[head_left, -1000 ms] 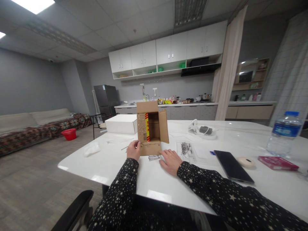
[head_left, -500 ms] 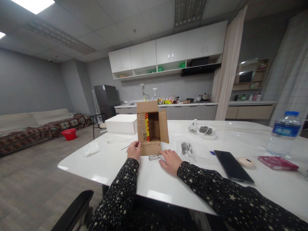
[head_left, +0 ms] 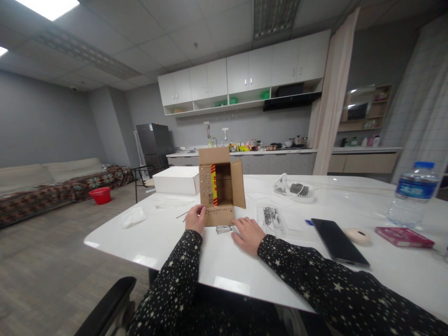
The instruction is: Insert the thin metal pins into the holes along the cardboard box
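Observation:
An open cardboard box [head_left: 220, 186] lies on its side on the white table [head_left: 231, 266], mouth towards me, flaps spread. My left hand [head_left: 195, 218] is curled against the left end of its lower flap, fingers closed on the flap's edge. My right hand [head_left: 248, 234] rests flat on the table just right of the box, fingers stretched towards a small bunch of dark thin metal pieces [head_left: 223, 229]. A clear bag of similar dark pieces [head_left: 271, 217] lies just beyond the right hand.
A white box [head_left: 177, 180] and crumpled tissue [head_left: 133, 217] are to the left. A black phone [head_left: 338, 241], beige oval object [head_left: 357, 235], red pack [head_left: 404, 236], water bottle [head_left: 413, 193] and white headset [head_left: 296, 188] lie right. A black chair arm [head_left: 105, 305] is below.

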Available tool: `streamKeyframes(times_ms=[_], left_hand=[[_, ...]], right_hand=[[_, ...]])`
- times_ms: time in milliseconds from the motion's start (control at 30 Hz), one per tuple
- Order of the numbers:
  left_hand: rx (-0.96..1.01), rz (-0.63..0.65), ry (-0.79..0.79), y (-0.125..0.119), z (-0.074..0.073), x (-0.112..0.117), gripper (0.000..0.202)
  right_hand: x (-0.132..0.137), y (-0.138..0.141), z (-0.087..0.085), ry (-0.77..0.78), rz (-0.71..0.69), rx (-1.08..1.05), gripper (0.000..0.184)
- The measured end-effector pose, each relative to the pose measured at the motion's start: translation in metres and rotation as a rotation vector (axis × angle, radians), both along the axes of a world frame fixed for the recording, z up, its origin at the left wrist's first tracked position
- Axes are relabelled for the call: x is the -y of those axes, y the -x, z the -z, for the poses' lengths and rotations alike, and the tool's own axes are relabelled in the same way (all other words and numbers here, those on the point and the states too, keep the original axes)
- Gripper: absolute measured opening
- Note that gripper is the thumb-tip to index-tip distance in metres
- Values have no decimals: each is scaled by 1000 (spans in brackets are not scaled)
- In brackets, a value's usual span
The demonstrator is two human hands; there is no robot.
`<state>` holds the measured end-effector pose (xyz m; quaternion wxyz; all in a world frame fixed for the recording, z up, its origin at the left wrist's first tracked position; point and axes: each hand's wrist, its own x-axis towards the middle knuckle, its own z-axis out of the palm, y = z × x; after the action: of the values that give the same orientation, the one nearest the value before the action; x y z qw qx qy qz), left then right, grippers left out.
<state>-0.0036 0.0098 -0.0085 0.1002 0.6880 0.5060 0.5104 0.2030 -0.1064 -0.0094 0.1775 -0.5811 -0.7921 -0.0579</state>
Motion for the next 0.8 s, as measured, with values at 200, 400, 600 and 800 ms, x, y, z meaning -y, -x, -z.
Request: streamKeyframes(times_ms=[200, 400, 600, 800], left_hand=[[10, -14, 3, -1, -1, 1, 27], [-14, -2, -2, 0, 1, -2, 27], [-33, 19, 23, -1, -1, 1, 26], [-43, 35, 33, -2, -2, 3, 24]], right_hand=[[-1, 1, 0, -7, -3, 9, 37], [0, 0, 0, -5, -6, 19, 36], [-2, 0, 1, 6, 2, 10, 37], [-3, -1, 3, -26, -7, 14, 36]])
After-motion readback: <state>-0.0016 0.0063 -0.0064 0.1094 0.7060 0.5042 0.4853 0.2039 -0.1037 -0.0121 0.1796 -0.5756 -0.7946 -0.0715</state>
